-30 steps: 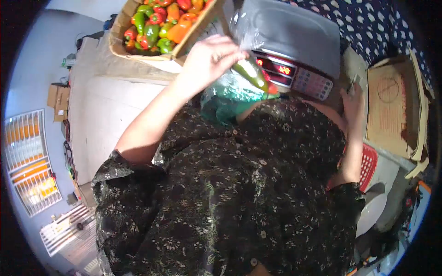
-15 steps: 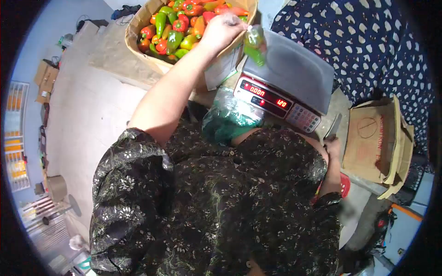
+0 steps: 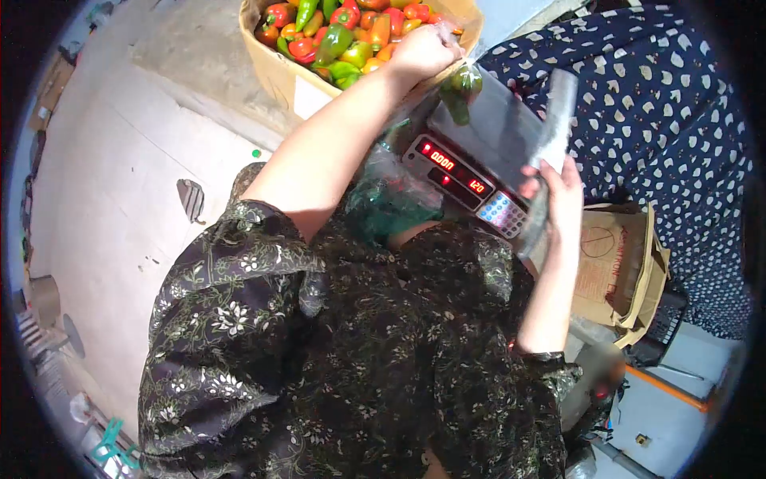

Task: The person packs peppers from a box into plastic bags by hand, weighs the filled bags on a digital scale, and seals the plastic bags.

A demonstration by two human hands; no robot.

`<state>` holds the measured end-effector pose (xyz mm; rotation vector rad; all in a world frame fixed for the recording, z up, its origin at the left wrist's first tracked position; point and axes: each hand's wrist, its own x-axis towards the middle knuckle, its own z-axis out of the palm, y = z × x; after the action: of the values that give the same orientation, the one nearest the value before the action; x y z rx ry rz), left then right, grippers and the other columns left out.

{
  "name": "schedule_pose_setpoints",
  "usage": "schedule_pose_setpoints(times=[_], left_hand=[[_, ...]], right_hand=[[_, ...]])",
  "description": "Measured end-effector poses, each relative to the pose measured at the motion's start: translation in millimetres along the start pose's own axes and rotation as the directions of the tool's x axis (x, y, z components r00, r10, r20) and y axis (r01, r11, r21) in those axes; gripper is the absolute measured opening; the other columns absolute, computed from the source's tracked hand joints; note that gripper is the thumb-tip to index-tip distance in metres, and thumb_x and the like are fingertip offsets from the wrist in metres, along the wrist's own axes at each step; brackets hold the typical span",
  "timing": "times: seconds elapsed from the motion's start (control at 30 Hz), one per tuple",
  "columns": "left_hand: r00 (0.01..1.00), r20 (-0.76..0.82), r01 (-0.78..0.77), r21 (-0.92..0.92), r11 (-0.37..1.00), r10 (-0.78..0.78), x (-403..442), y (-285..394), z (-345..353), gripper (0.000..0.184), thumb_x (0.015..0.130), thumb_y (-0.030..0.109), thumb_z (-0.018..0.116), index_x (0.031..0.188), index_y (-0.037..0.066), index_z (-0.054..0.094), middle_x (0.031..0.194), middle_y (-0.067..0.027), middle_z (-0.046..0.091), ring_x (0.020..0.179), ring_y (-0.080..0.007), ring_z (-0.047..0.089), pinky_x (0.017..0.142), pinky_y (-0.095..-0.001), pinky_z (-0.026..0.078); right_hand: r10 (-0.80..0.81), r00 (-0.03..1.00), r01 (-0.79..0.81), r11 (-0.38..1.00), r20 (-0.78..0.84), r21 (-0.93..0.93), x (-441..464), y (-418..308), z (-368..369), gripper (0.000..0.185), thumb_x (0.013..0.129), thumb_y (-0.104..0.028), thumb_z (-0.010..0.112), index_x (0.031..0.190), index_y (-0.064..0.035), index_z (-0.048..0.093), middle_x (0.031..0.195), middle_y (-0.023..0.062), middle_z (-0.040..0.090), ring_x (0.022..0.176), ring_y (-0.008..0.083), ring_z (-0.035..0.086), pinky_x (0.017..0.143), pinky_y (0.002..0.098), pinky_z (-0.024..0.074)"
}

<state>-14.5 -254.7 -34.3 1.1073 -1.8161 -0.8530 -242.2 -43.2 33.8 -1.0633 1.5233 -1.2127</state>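
Observation:
Pinched in my left hand (image 3: pixel 431 54) is the top of a small clear bag (image 3: pixel 461 92) with green pepper inside. It hangs over the back left of the grey scale (image 3: pixel 479 120), beside the box of red, orange and green peppers (image 3: pixel 271 68). My right hand (image 3: pixel 558 185) is closed around a long, blurred, silvery knife-like blade (image 3: pixel 561 104) that points up at the scale's right side. Red digits glow on the scale's display (image 3: pixel 453 172). A crumpled green and clear plastic bag (image 3: pixel 391 199) lies in front of the scale.
An open cardboard box (image 3: pixel 602 263) stands right of the scale. Dark patterned cloth (image 3: pixel 638 104) covers the back right. To the left is a pale surface (image 3: pixel 136 184) with a small striped object (image 3: pixel 190 199) and a green round spot (image 3: pixel 256 153).
My left hand has moved from in front of the scale to the pepper box's edge, with the bagged pepper. My right hand has risen with the blade toward the scale. The view has shifted.

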Motion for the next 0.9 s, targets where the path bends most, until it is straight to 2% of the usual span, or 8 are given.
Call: schedule_pose_setpoints(times=[0.07,0.13,0.2,0.23,0.4,0.6,0.73,0.9], left_hand=[[0.998,-0.035,0.042,0.011,0.999,-0.042,2,-6,8,0.030,0.077,0.028,0.062,0.088,0.001,0.069,0.079,-0.0146,0.068,0.075,-0.0230,0.065,0.070,-0.0350,0.050],[0.996,-0.043,0.081,0.072,0.994,-0.078,0,2,8,0.032,0.077,0.029,0.061,0.091,0.002,0.068,0.084,-0.0168,0.067,0.080,-0.0257,0.066,0.072,-0.0362,0.050],[0.993,-0.038,0.111,0.101,0.989,-0.108,2,23,10,0.037,0.078,0.034,0.057,0.096,0.003,0.067,0.092,-0.0193,0.066,0.087,-0.0310,0.064,0.078,-0.0389,0.049],[0.993,-0.028,0.119,0.123,0.985,-0.117,1,28,10,0.038,0.078,0.035,0.056,0.096,0.003,0.067,0.093,-0.0192,0.066,0.089,-0.0317,0.064,0.079,-0.0392,0.049],[0.973,0.036,0.216,0.191,0.957,-0.227,0,34,2,0.040,0.080,0.038,0.053,0.101,0.007,0.067,0.100,-0.0178,0.065,0.095,-0.0332,0.062,0.084,-0.0407,0.048],[0.974,0.025,0.216,0.172,0.961,-0.224,-4,33,4,0.039,0.079,0.038,0.055,0.102,0.010,0.067,0.104,-0.0153,0.065,0.095,-0.0320,0.062,0.085,-0.0414,0.048],[0.982,-0.082,0.179,0.092,0.980,-0.172,-11,35,8,0.034,0.075,0.031,0.050,0.087,0.005,0.070,0.091,-0.0205,0.065,0.088,-0.0348,0.063,0.080,-0.0430,0.049],[0.981,-0.057,0.187,0.073,0.980,-0.183,-13,37,12,0.034,0.076,0.031,0.050,0.088,0.007,0.070,0.092,-0.0190,0.065,0.090,-0.0338,0.063,0.080,-0.0424,0.049]], right_hand=[[-0.025,1.000,0.028,0.986,0.018,-0.162,2,-12,52,0.029,0.088,-0.006,0.051,0.116,-0.0069,0.044,0.086,0.0143,0.066,0.056,0.0161,0.061,0.049,0.0275,0.0501],[-0.082,0.993,0.105,0.949,0.090,-0.296,9,-16,84,0.057,0.086,-0.001,0.046,0.139,-0.0091,0.025,0.087,0.0164,0.064,0.052,0.0190,0.061,0.046,0.0269,0.0497],[-0.028,0.995,0.069,0.894,0.098,-0.443,10,-36,94,0.068,0.085,0.000,0.044,0.145,-0.0118,0.014,0.087,0.0175,0.064,0.051,0.0188,0.060,0.046,0.0274,0.0501],[0.011,0.995,0.028,0.921,0.096,-0.389,9,-42,103,0.073,0.085,0.000,0.043,0.148,-0.0135,0.009,0.089,0.0180,0.064,0.051,0.0187,0.060,0.045,0.0279,0.0498],[-0.183,0.977,0.212,0.727,0.113,-0.653,33,-27,100,0.071,0.083,0.000,0.041,0.147,-0.0123,0.014,0.080,0.0155,0.064,0.048,0.0181,0.060,0.043,0.0289,0.0487],[-0.206,0.967,0.249,0.624,0.151,-0.741,41,-25,108,0.072,0.081,0.000,0.042,0.147,-0.0107,0.015,0.072,0.0135,0.064,0.044,0.0180,0.058,0.043,0.0301,0.0483],[-0.187,0.974,0.211,0.534,0.129,-0.819,47,-18,114,0.071,0.080,-0.001,0.041,0.146,-0.0080,0.016,0.070,0.0141,0.063,0.046,0.0198,0.059,0.045,0.0323,0.0484],[-0.269,0.954,0.206,0.261,0.133,-0.943,50,-15,128,0.071,0.077,-0.001,0.040,0.145,-0.0036,0.019,0.068,0.0168,0.063,0.051,0.0247,0.061,0.048,0.0367,0.0483]])
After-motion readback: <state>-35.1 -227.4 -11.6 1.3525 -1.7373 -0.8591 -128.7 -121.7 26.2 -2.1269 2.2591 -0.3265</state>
